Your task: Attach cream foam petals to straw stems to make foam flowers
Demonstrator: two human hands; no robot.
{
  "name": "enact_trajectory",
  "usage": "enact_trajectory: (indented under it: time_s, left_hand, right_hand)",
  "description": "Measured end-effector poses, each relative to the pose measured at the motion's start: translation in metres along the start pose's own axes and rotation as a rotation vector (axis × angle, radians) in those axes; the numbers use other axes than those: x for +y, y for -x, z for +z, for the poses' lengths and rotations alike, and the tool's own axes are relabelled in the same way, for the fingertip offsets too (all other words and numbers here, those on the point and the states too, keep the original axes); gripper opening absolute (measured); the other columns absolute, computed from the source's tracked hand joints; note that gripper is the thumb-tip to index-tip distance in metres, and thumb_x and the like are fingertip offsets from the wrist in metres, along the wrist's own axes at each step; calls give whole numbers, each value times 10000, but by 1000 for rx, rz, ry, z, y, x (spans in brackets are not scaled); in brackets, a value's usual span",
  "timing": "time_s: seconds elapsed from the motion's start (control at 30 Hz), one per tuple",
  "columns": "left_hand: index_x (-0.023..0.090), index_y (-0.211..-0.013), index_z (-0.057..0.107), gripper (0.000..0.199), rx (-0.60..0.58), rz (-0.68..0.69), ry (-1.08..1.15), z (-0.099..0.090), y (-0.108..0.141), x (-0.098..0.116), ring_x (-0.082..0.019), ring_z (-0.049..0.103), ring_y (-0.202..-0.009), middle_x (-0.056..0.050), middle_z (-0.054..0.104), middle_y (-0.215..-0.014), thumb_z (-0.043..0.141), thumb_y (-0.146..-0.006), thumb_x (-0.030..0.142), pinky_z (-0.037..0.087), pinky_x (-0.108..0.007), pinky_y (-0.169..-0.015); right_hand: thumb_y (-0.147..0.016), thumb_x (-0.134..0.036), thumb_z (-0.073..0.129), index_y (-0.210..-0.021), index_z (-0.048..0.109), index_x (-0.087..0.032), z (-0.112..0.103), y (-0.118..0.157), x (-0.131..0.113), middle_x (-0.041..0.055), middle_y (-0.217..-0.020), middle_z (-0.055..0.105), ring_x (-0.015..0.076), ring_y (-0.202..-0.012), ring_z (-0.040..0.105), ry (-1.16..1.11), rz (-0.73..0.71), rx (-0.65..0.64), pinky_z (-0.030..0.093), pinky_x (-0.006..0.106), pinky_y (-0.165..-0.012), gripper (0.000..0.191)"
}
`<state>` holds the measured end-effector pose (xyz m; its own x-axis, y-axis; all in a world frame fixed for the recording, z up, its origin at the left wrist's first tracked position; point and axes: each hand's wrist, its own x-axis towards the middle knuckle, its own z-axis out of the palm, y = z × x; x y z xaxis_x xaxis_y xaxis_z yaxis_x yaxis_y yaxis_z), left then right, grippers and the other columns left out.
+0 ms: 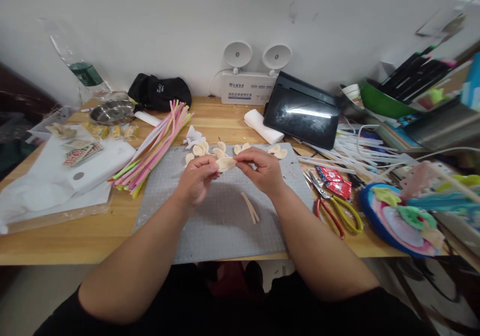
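A cream-coloured petal-shaped piece [225, 164] with fine lengthwise ridges is held between my two hands above the grey cutting mat [213, 226]. My left hand [198, 176] pinches its left end between thumb and fingers. At its right end, the fingertips of my right hand [259, 168] are closed on the tip. Just beyond my hands, several similar cream petals [200, 148] lie along the mat's far edge, with more petals [277, 151] to the right. Two thin beige strips [250, 208] lie on the mat below my right hand.
Left of the mat is a bundle of pink, white and yellow fuzzy stems [157, 146]. On the right lie scissors and red- and yellow-handled pliers [339, 213], red packets [335, 181] and a round blue-rimmed tray [369, 221]. A black tablet-like device [302, 116] leans near an emergency light [247, 88].
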<state>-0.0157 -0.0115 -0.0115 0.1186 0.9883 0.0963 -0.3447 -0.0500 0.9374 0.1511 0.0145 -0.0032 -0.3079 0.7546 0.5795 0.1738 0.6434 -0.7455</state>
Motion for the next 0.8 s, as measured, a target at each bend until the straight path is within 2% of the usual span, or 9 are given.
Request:
enact_trajectory:
  time_s: [0.17, 0.27, 0.37, 0.5, 0.57, 0.6, 0.67, 0.73, 0.8]
  left_hand:
    - [158, -507, 522, 172, 99, 66, -96, -3, -5, -1, -92, 419, -538, 15, 463, -513, 566, -651, 241, 303, -227, -520]
    - [166, -535, 546, 174, 209, 149, -311, -6, -9, -1, -90, 406, -524, 25, 446, -503, 549, -680, 263, 308, -229, -525]
    - [179, -570, 562, 184, 297, 210, -462, -9, -11, 1, -88, 385, -509, 29, 433, -509, 529, -701, 303, 302, -230, -504]
    - [192, -610, 557, 174, 369, 230, -489, -13, -12, 3, -89, 373, -486, 33, 410, -504, 515, -708, 329, 291, -231, -472]
    - [196, -640, 559, 171, 382, 245, -549, -16, -13, 4, -94, 378, -490, 32, 410, -509, 503, -716, 338, 296, -232, -474]
    - [197, -651, 560, 171, 384, 264, -601, -18, -12, 4, -99, 390, -506, 29, 421, -522, 496, -721, 339, 305, -234, -487]
    - [198, -660, 556, 172, 385, 317, -734, -20, -11, 5, -112, 420, -557, 18, 452, -558, 484, -731, 338, 325, -238, -527]
    - [195, -656, 540, 177, 370, 368, -863, -22, -9, 8, -122, 437, -599, 9, 469, -597, 477, -738, 339, 331, -243, -559]
    - [192, -654, 529, 186, 366, 384, -971, -23, -4, 12, -128, 444, -614, 4, 473, -612, 467, -744, 342, 327, -245, -572]
  right_hand:
    - [-727, -249, 565, -829, 638, -222, 3, 1, 8, 28, -800, 621, 123, -734, 553, -26, 61, 68, 451, 273, -668, 128]
    - [-723, -289, 565, -845, 625, -204, -2, -3, 9, 20, -785, 606, 110, -698, 545, -76, 191, 236, 455, 264, -671, 160]
    - [-718, -317, 570, -924, 598, -205, -12, 0, -6, 8, -777, 594, 100, -687, 538, -174, 295, 366, 460, 257, -670, 237]
    - [-638, -374, 656, -1091, 521, -258, -30, 48, -39, 36, -954, 585, 140, -872, 547, -310, 321, 236, 456, 314, -789, 487]
    - [-478, -476, 731, -1220, 403, -280, -41, 87, -53, 74, -1109, 533, 206, -1039, 498, -403, 300, 191, 434, 374, -852, 834]
    - [-407, -547, 727, -1257, 352, -279, -49, 106, -59, 94, -1191, 484, 237, -1104, 457, -431, 299, 239, 416, 399, -879, 967]
    - [-389, -640, 673, -1276, 312, -292, -67, 139, -75, 105, -1290, 397, 265, -1172, 402, -421, 269, 459, 380, 440, -917, 1019]
    - [-450, -718, 572, -1242, 351, -325, -87, 160, -97, 70, -1345, 335, 271, -1228, 336, -327, 179, 702, 317, 486, -966, 912]
    - [-531, -751, 468, -1194, 396, -376, -103, 166, -125, 10, -1358, 324, 268, -1257, 292, -221, 96, 872, 258, 520, -994, 764]
